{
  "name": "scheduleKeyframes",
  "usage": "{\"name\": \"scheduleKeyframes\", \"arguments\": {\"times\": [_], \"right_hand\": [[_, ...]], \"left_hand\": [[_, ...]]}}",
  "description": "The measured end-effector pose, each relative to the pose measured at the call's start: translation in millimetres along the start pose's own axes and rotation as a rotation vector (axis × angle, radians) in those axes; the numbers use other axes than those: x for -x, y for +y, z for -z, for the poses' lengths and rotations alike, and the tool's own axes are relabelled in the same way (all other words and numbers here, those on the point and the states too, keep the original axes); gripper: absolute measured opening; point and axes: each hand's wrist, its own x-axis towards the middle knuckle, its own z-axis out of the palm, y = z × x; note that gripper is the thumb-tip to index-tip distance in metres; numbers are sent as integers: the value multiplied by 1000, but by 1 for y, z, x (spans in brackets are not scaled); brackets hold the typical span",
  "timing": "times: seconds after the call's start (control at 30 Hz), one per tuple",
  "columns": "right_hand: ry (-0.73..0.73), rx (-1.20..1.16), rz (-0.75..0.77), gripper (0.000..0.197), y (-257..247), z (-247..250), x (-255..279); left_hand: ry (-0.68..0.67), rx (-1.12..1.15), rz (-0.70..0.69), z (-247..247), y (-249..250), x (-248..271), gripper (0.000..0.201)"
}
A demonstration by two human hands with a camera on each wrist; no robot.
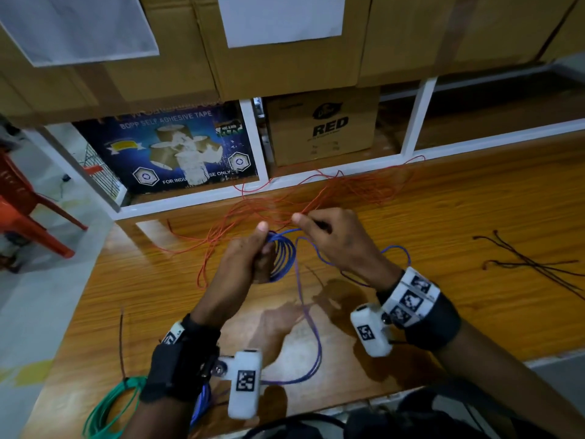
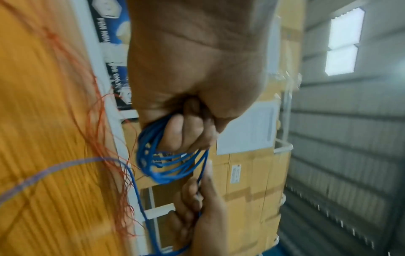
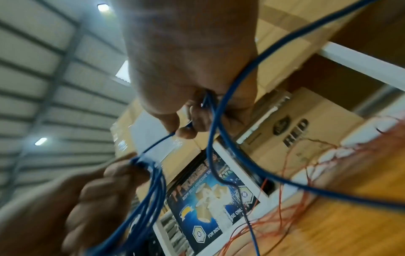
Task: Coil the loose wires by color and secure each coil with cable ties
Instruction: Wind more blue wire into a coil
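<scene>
Left hand (image 1: 253, 258) grips the blue coil (image 1: 283, 259) above the table (image 1: 459, 217), right hand (image 1: 335, 236) pinches its loose blue wire (image 1: 308, 327) just beside it, red wire (image 1: 316, 191) sprawls behind, and a green coil (image 1: 110, 403) lies near.

The coil of wire (image 1: 282, 258) is blue, and its loose tail looks purplish where it blurs over the orange-brown, wood-grained tabletop (image 1: 443, 217). The tangled wire (image 1: 285, 198) is red-orange; the finished coil (image 1: 110, 403) is green. The loose cable ties (image 1: 531, 264) are dark maroon. The tape carton (image 1: 167, 147) is deep blue with white lettering; the plastic chair (image 1: 19, 210) is red.
</scene>
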Motion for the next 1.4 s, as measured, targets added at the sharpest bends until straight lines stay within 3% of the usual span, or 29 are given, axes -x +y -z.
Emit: {"name": "scheduleKeyframes", "arguments": {"times": [0.07, 0.17, 0.33, 0.4, 0.53, 0.8, 0.9, 0.97, 1.07, 1.2, 1.4], "right_hand": [[77, -150, -83, 60, 9, 11, -8], [74, -381, -220, 59, 20, 23, -14], [-217, -1065, -551, 30, 26, 26, -9], [-331, -1157, -580, 23, 30, 31, -7], [-405, -657, -373, 27, 47, 48, 6], [-278, -450, -223, 17, 65, 48, 31], [-117, -334, -146, 21, 66, 39, 39], [-8, -141, -12, 19, 65, 30, 44], [-113, 151, 238, 18, 56, 15, 50], [-308, 266, 414, 14, 27, 7, 54], [-442, 208, 464, 16, -12, 4, 51]], "left_hand": [[-105, 247, 161, 3, -2, 4, 44], [-218, 430, 248, 2, -6, 6, 36], [-254, 655, 217, 6, -6, 3, 35], [-245, 755, 186, 14, -7, 1, 34], [-295, 942, 112, 32, -11, -5, 41], [-248, 1111, -53, 57, -18, -11, 35], [-58, 1058, -110, 58, -17, -12, 38], [59, 966, -133, 52, -14, -12, 39], [156, 827, -133, 39, -12, -15, 34], [238, 637, -143, 26, -14, -19, 31], [292, 363, -167, 1, -17, -16, 33]]}}
